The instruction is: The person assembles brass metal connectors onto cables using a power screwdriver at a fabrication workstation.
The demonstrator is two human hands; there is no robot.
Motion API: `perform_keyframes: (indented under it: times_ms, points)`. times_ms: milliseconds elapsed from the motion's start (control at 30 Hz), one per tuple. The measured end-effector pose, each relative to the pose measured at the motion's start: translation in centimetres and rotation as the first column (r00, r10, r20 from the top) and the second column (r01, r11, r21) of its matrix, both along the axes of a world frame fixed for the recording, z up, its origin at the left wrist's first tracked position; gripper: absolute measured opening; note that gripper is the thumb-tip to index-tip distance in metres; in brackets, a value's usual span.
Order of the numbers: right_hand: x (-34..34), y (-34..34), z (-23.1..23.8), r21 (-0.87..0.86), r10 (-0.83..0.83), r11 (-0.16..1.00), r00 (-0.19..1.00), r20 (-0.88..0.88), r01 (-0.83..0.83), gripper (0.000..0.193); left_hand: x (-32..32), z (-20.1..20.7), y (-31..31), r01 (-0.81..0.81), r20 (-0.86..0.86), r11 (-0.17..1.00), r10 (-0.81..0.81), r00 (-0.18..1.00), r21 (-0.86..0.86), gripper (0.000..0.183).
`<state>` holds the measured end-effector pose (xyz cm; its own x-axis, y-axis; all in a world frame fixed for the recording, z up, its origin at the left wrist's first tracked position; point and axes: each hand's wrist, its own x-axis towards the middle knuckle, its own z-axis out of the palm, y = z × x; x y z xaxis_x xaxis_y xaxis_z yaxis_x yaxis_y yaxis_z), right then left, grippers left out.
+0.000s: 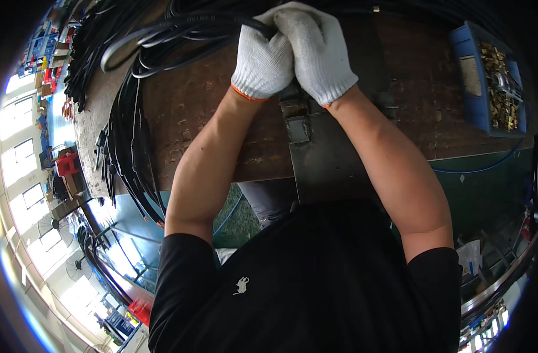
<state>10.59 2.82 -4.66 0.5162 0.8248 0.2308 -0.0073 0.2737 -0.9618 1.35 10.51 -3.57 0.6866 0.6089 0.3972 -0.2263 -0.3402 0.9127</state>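
Bench: brown worktop (422,76) lies under and around the grip.
Loose bundle: black cables (142,135) hang over the near edge, left of the grip and nearer the body.
Held cable: black cable (204,18) leaves the grip leftward, long axis almost crosswise, then bends round; its end inside the gloves is hidden.
Plate: dark plate (327,162), bodyward of the grip.
Bin: blue bin (476,100) with brass-coloured fittings (497,70), well to the right.
Right hand (319,53): gloved, pressed against the left; its fingers' hold I cannot tell.
Left hand (263,62): gloved, closed around the cable.
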Motion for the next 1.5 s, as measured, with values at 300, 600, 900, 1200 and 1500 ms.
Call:
perform_keyframes:
  times_ms: [300, 600, 900, 1200, 1500]
  points:
    - [0.6, -4.1, 2.0, -0.042, -0.126, 0.992, 0.981, -0.147, 0.121, 0.046, -5.2, 2.1, -3.3, -0.255, -0.061, 0.890, 0.251, 0.966, -0.378, 0.065]
    - [-5.2, -11.3, 6.0, -0.027, 0.195, 0.980, 0.932, 0.306, -0.197, 0.052, -8.7, 3.6, -10.8, 0.174, 0.256, 0.267, 0.317, 0.913, -0.948, 0.068]
    - [-6.3, -11.4, 7.8, 0.075, 0.085, 0.985, 0.809, 0.581, -0.157, 0.049, -8.4, 2.9, -11.0, 0.448, 0.459, 0.101, 0.246, 0.854, -0.888, 0.065]
    - [2.5, -8.7, 9.2, -0.030, 0.140, 0.990, 0.980, 0.140, -0.137, 0.029, -9.8, 3.7, -11.9, 0.253, 0.330, 0.385, 0.149, 0.932, -0.888, 0.090]
    - [9.6, -4.5, 5.6, -0.271, -0.142, 0.957, 0.980, -0.136, 0.101, 0.043, -22.4, 1.8, -11.5, -0.867, -0.286, 0.470, 0.865, 0.413, 0.169, 0.024]
